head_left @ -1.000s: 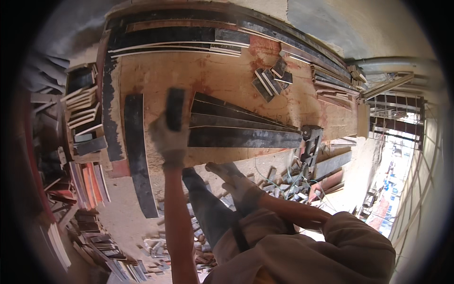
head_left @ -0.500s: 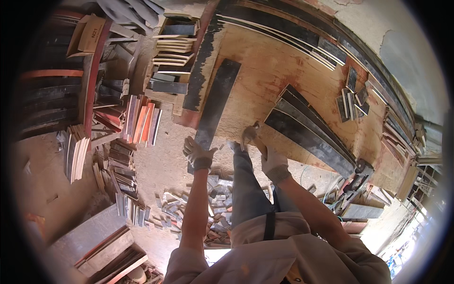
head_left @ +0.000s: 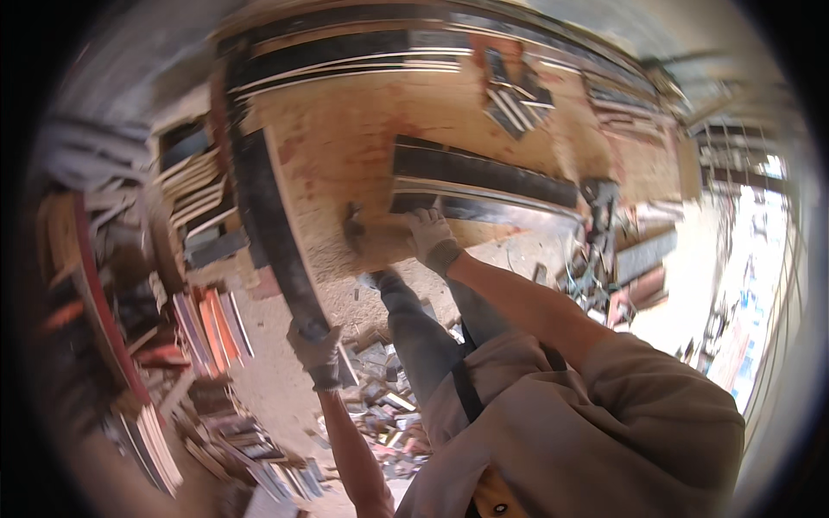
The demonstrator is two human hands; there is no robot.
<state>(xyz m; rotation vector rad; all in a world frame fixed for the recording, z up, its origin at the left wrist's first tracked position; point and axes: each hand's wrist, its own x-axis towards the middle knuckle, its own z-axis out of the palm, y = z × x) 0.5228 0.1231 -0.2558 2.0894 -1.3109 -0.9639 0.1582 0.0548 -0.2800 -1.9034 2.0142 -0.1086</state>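
Note:
My left hand [head_left: 317,354], in a pale work glove, is closed round the near end of a long black-faced board [head_left: 281,224]. The board slants away across the left side of the plywood surface [head_left: 337,147]. My gloved right hand [head_left: 434,237] is closed at the handle end of a hammer [head_left: 380,243]. Motion smears the hammer, and its dark head points left. Just beyond my right hand lie several black-faced boards [head_left: 484,173], fanned together on the plywood.
Short offcuts [head_left: 518,104] lie at the far right of the plywood, with long strips [head_left: 337,56] along its far edge. Stacked boards [head_left: 194,190] and orange-edged pieces [head_left: 216,324] stand on the left. Scrap wood [head_left: 384,414] covers the floor by my legs. A dark metal tool [head_left: 598,207] sits right.
The view has swung to the right. My left hand, spread over the board before, now grips its near end. My right hand with the hammer has come close to the fanned boards.

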